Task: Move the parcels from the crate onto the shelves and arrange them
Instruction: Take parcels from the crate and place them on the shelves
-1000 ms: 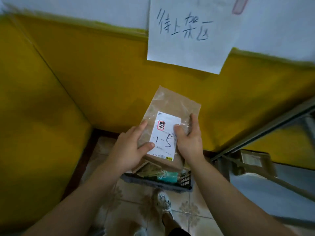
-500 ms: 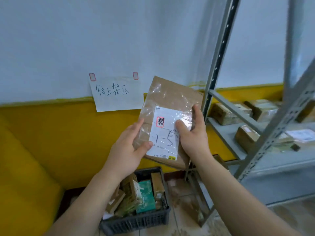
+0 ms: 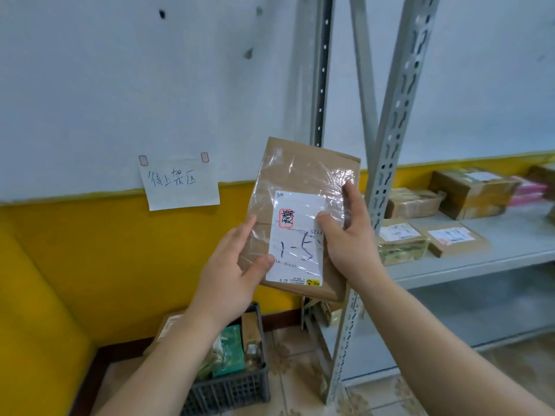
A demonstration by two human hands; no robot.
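Left grip (image 3: 228,271) and right grip (image 3: 348,241) are both clutching the taped parcel (image 3: 300,175) marked 1-5, holding it up over the crate (image 3: 234,388), just left of the shelf (image 3: 516,235). Carry step, I'd guess; next it's needing a swing right into a free spot.

Parcel storeroom: grey slotted-steel shelving (image 3: 390,121) stacked with taped, labelled cardboard parcels (image 3: 450,238), black crate (image 3: 234,388) of more on tiled floor, handwritten paper sign (image 3: 180,184) taped to wall.
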